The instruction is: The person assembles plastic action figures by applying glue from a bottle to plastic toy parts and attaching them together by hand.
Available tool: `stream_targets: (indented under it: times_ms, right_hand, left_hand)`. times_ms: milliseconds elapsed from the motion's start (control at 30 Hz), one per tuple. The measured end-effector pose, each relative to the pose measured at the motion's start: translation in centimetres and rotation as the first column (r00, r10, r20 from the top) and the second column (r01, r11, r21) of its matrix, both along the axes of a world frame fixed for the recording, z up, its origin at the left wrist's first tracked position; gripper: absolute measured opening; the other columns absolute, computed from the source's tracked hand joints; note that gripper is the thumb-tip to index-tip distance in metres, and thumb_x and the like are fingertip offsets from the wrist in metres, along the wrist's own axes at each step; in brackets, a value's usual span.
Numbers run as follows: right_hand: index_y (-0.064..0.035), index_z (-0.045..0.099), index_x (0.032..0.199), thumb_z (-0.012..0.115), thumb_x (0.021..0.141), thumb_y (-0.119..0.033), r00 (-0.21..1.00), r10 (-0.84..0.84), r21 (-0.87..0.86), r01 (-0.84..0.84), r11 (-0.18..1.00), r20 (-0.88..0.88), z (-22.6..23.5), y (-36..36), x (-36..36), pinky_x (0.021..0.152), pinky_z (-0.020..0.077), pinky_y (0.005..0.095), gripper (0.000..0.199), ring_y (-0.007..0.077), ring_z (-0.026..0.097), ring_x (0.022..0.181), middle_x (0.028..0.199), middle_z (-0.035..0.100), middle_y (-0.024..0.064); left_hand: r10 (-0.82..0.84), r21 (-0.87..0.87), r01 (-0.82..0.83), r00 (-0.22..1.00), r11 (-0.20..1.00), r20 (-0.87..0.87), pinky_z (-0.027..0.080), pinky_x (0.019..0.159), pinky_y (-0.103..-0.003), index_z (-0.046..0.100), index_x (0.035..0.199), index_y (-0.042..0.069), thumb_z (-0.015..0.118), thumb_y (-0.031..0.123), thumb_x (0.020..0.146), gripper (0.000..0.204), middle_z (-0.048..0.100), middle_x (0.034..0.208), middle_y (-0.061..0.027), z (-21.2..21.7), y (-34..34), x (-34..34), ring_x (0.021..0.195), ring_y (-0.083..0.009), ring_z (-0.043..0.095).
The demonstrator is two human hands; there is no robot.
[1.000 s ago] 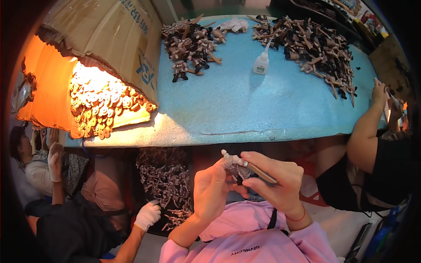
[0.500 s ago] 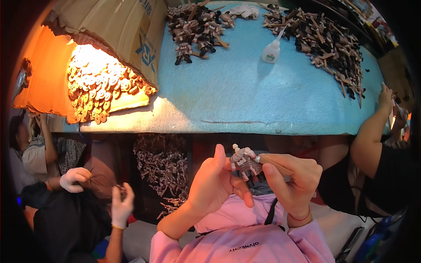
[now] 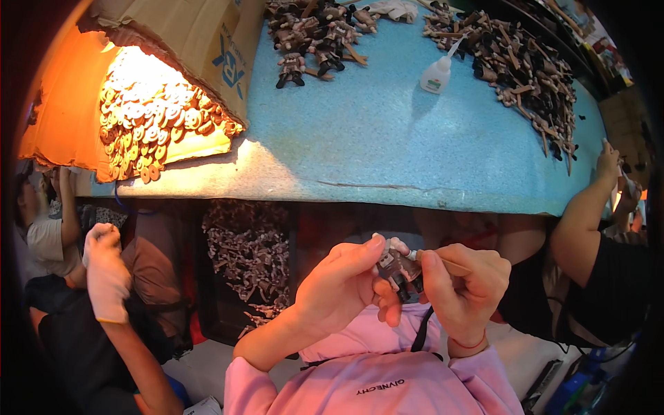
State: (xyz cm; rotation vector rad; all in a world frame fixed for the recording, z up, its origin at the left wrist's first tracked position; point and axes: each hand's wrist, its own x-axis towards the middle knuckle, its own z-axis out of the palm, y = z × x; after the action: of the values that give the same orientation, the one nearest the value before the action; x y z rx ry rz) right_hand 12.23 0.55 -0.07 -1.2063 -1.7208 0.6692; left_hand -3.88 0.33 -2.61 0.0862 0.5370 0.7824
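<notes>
From my remote seat I read the scene from the left: a co-worker's white-gloved hand (image 3: 105,273) is raised below the table edge, and above it an opened cardboard box (image 3: 173,41) spills tan round pieces (image 3: 149,121) under warm light onto the blue table (image 3: 387,145). Lower down, under the table, a dark bin of small grey figures (image 3: 252,259) sits near my knees. Then comes my left hand (image 3: 342,290), its grip closed around a small grey toy figure (image 3: 394,266) held up in front of my pink sweatshirt, well below the table edge. My right hand (image 3: 463,287) meets it, fingers pinched shut on a thin stick-like tool (image 3: 449,263) whose tip touches the figure. Farther back on the table stand a white glue bottle (image 3: 437,72) and heaps of dark figures (image 3: 519,69); at the far right another person's arm (image 3: 588,207) reaches up to the table edge. The risk, as I judge it: the figure is tiny and mostly hidden by my fingers, so a slight slip of the tool could push it out of the pinch and drop it into my lap or among the figures in the bin, where it would be hard to find.
</notes>
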Motion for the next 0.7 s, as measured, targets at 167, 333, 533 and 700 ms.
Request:
stream_targets:
  times_ms: [167, 333, 533, 700]
  right_hand:
    - [0.0004, 0.054, 0.062, 0.064, 0.071, 0.002, 1.000, -0.013, -0.007, 0.013, 1.000, -0.026, -0.4, 0.0, -0.2, 0.036, 0.0341, 0.0237, 0.013, 0.0133, 0.047, 0.036, 0.047, 0.048, 0.0045]
    - [-0.0001, 0.053, 0.060, 0.063, 0.072, 0.002, 1.000, -0.011, -0.023, 0.011, 1.000, 0.003, -0.9, -0.2, 0.2, 0.035, 0.0323, 0.0255, 0.015, 0.0140, 0.045, 0.035, 0.046, 0.046, 0.0045]
    - [-0.0001, 0.053, 0.061, 0.063, 0.072, 0.002, 0.999, 0.013, -0.002, -0.013, 1.000, 0.031, -0.7, -0.2, 0.3, 0.035, 0.0329, 0.0256, 0.015, 0.0156, 0.047, 0.037, 0.047, 0.047, 0.0049]
    - [0.0023, 0.059, 0.071, 0.063, 0.075, -0.002, 0.999, 0.025, -0.062, -0.026, 0.998, -0.020, -1.1, -0.3, 0.9, 0.040, 0.0379, 0.0246, 0.007, 0.0153, 0.054, 0.043, 0.053, 0.054, 0.0057]
  left_hand:
    - [0.019, -0.006, -0.018, 1.000, 1.000, 0.022, 0.047, 0.052, -0.032, 0.056, 0.096, -0.004, 0.045, 0.032, 0.092, 0.038, 0.055, 0.066, -0.0080, -0.2, -0.2, 0.1, 0.054, -0.0211, 0.056]
    - [0.021, -0.024, -0.020, 0.999, 1.000, 0.046, 0.044, 0.050, -0.029, 0.057, 0.094, -0.004, 0.044, 0.033, 0.093, 0.039, 0.055, 0.066, -0.0067, -0.8, -0.1, 0.4, 0.050, -0.0185, 0.054]
    - [0.046, -0.030, -0.045, 0.998, 0.999, 0.034, 0.043, 0.050, -0.029, 0.058, 0.091, -0.004, 0.043, 0.033, 0.093, 0.040, 0.056, 0.066, -0.0068, -0.7, -0.3, 0.6, 0.050, -0.0175, 0.053]
    - [0.085, 0.211, -0.064, 0.992, 0.975, -0.095, 0.045, 0.051, -0.027, 0.058, 0.090, -0.006, 0.044, 0.030, 0.093, 0.038, 0.056, 0.072, -0.0095, -1.0, -0.6, 0.9, 0.055, -0.0156, 0.055]
